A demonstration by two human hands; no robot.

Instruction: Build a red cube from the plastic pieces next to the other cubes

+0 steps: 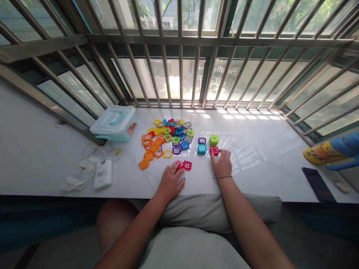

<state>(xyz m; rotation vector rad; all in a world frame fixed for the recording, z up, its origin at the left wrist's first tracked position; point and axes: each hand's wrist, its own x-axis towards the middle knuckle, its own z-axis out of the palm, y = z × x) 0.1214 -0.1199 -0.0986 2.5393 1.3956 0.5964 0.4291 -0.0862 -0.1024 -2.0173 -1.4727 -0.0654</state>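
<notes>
My right hand (pixel 222 164) grips a red window tile (pixel 214 150) with notched edges between thumb and fingers, on the white tabletop. Just behind it stands a lime green stack of tiles (pixel 214 140). To its left are a turquoise stack (pixel 202 149) and a purple window tile (pixel 202 140). My left hand (pixel 170 181) lies palm down with its thumb apart, fingertips over a pink tile (pixel 178 164). Beside those fingertips lies another red window tile (pixel 187 166). Beyond, a loose heap of interlocking tiles (pixel 159 141) spreads in orange, yellow, blue, green and grey.
A lidded turquoise box (pixel 113 125) stands at the back left. Near the left front lie a white power bank (pixel 103 174) and its cable. At the right are a phone (pixel 318 184) and a yellow-blue bottle (pixel 322 152). Metal window bars (pixel 181 74) close off the back.
</notes>
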